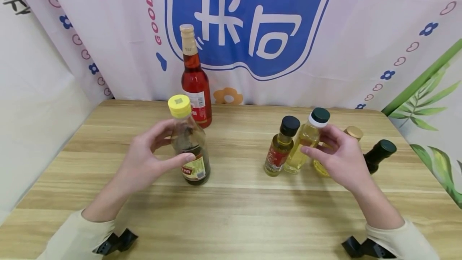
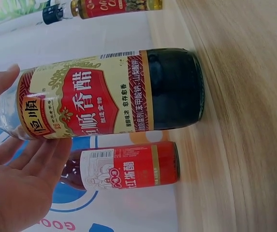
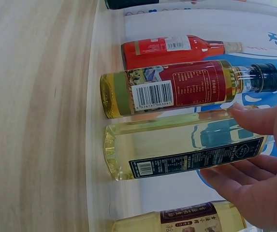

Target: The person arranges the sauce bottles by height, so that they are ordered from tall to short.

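My left hand (image 1: 144, 159) grips a vinegar bottle (image 1: 195, 167) with a yellow cap and dark liquid, thumb on the near side and fingers behind. Its red and cream label (image 2: 90, 96) faces the left wrist camera. On the right side, my right hand (image 1: 343, 155) holds a clear bottle of pale yellow liquid (image 1: 300, 156) by its upper part, below a dark green cap. The thumb lies against one side and the fingers go round the other. Close beside that bottle stands a small olive oil bottle (image 1: 277, 155) with a black cap and red label.
A tall red vinegar bottle (image 1: 196, 87) stands behind the yellow-capped one. Right of my right hand are a gold-capped bottle (image 1: 353, 132), partly hidden, and a dark bottle (image 1: 379, 153) with a green cap. A printed cloth (image 1: 137, 75) hangs along the wooden table's (image 1: 238, 212) back edge.
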`<state>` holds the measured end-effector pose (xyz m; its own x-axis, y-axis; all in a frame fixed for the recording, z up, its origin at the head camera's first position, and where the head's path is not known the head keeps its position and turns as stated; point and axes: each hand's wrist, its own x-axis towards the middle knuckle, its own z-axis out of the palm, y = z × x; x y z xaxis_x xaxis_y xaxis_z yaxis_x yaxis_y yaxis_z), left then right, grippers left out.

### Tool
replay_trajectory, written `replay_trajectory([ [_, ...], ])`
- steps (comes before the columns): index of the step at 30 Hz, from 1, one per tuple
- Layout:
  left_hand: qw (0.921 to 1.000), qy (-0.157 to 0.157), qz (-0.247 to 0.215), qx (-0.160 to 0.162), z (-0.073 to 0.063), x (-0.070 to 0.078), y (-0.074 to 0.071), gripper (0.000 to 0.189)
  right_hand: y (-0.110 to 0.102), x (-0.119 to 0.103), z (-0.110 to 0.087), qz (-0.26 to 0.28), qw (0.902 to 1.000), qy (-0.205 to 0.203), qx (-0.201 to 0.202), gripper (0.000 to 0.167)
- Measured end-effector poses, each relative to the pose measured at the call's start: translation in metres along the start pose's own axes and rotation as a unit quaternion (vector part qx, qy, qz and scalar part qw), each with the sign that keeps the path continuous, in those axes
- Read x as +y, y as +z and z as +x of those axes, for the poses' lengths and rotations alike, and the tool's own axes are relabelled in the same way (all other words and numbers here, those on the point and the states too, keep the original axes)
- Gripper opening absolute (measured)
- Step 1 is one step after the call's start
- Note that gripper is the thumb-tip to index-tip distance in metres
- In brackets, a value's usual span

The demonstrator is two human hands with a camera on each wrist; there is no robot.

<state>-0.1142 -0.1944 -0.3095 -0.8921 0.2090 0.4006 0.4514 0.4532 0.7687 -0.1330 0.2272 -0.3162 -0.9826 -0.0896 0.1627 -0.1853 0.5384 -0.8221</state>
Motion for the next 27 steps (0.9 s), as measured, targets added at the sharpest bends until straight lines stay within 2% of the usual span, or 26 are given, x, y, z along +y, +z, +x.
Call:
replay_trajectory([
  [17, 0.9992, -0.024, -0.018, -0.027, 0.0012, -0.0065, -0.0035, 0.065, -0.0049, 0.0007, 0.0014, -0.029, 0.9994, 0.007, -0.017, 0.064],
  [27, 0.9976, -0.045, -0.026, -0.047, 0.0018, -0.0064, -0.0054, 0.065, -0.0065, -0.0011, 0.0014, -0.024, 0.999, 0.017, -0.034, 0.066],
])
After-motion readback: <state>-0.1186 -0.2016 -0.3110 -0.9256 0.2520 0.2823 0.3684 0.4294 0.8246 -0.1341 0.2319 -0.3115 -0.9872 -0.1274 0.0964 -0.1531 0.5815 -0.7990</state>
